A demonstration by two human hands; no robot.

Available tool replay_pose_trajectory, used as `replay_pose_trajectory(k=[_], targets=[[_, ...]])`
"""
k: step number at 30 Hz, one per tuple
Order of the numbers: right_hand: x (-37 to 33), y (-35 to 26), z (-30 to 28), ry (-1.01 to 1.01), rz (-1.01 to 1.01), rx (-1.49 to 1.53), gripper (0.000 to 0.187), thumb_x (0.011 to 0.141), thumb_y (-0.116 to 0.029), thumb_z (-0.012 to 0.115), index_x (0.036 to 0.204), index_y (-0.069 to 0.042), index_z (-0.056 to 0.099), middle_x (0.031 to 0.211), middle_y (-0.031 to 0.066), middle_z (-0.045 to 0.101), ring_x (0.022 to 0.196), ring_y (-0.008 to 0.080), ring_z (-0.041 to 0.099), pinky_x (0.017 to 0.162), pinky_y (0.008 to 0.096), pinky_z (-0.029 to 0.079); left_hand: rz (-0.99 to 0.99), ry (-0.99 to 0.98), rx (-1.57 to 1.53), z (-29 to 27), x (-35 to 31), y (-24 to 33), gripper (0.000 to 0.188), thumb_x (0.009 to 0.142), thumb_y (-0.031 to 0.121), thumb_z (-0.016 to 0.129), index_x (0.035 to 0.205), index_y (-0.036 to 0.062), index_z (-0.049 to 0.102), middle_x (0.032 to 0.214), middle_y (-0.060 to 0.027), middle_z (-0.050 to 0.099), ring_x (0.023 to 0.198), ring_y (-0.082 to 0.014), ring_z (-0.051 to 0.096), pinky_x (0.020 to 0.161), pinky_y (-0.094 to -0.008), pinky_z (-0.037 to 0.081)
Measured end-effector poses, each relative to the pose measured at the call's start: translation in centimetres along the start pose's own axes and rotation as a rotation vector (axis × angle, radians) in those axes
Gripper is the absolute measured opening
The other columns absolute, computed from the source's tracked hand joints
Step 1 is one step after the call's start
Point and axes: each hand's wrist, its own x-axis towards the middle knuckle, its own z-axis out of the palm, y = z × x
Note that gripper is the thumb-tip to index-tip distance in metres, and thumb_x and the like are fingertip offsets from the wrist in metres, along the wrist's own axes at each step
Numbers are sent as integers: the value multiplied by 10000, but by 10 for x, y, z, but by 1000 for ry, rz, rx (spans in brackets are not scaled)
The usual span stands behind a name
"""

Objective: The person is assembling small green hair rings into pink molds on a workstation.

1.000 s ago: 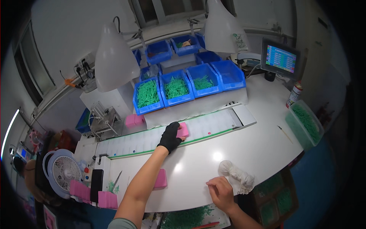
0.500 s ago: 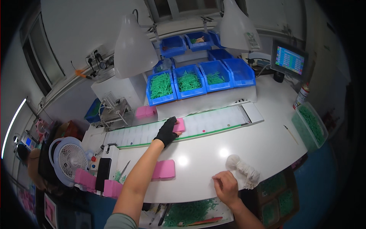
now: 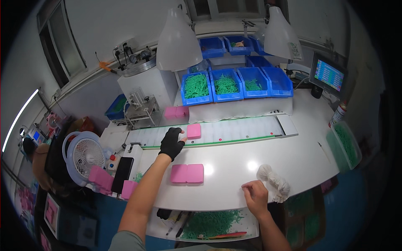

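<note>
My left hand (image 3: 172, 143), in a black fingerless glove, is over the conveyor belt (image 3: 234, 131). Its thumb and fingers are apart, with only the white belt visible between them. Just right of the fingertips a pink block (image 3: 194, 131) lies on the belt. A pink two-part block (image 3: 187, 173) lies flat on the white table (image 3: 226, 159), nearer to me than the belt. My bare right hand (image 3: 256, 195) rests near the table's front edge, fingers curled in, nothing visible in them. Beside it lies a bundled white cloth (image 3: 274, 184).
Behind the belt, blue bins (image 3: 226, 87) hold green pieces, below two white lamps (image 3: 178, 42). A screen (image 3: 328, 74) and a clear tub (image 3: 344, 146) of green pieces stand right. A fan (image 3: 86, 154) stands left. An open drawer (image 3: 251, 228) with green scraps sits below the table edge.
My left hand has let go of the pink block and drawn back to its left; the block stays on the belt. The view has shifted. My right hand stays by the cloth.
</note>
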Motion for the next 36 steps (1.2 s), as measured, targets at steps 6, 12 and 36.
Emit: replay_pose_trajectory(k=[6,12,36], targets=[[0,0,-2,4,-16,-48,62,775,-9,644,832,-30,635,789,105,623,783,281,603,685,370,484,-148,-464,350,11,48,22,866,653,408,803,1384,162,411,1369,-190,419,1256,-374,448,1022,-426,407],[4,-2,-4,-20,-30,-38,88,766,-6,652,848,-32,633,798,103,619,788,280,605,692,373,489,17,-706,268,1,79,-62,951,582,316,838,1377,66,380,1369,-202,435,1268,-336,439,1052,-390,376],[1,1,-6,-33,-88,-3,110,757,0,657,855,-35,620,769,104,620,744,272,611,639,362,497,295,-324,-174,146,86,94,661,731,270,780,1271,16,496,1373,-221,435,1268,-372,437,1048,-398,371]])
